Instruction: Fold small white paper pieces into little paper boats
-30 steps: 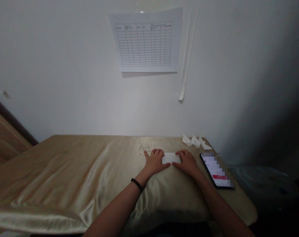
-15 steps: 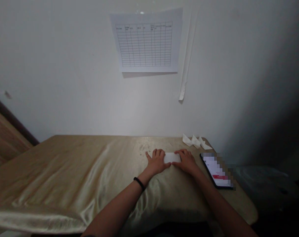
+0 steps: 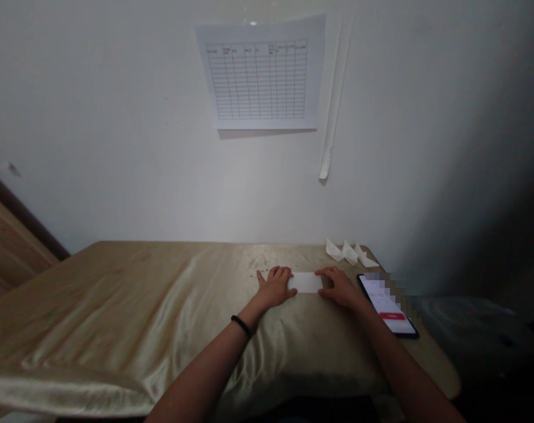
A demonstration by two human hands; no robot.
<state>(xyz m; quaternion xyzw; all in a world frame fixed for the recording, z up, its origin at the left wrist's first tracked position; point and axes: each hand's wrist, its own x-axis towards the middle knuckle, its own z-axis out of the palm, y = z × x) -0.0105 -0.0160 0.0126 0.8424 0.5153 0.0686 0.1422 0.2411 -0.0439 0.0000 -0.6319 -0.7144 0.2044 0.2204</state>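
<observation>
A small white sheet of paper [image 3: 305, 282] lies flat on the cloth-covered table, between my two hands. My left hand [image 3: 274, 288], with a black band at its wrist, holds the paper's left end down. Its thumb is at the lower corner, its forefinger by the upper one, and one finger sticks out to the left. At the right end, my right hand [image 3: 341, 288] holds the paper with curved thumb and forefinger near the corners. Folded white paper boats [image 3: 349, 252] stand in a row beyond my right hand.
A phone [image 3: 390, 308] with a lit, partly blurred screen lies right of my right hand. The shiny tan cloth [image 3: 130, 305] has wrinkles at the left and front. A printed table sheet [image 3: 262, 76] hangs on the wall behind.
My hands have moved apart, the left one to the left and the right one to the right. More of the paper shows between them.
</observation>
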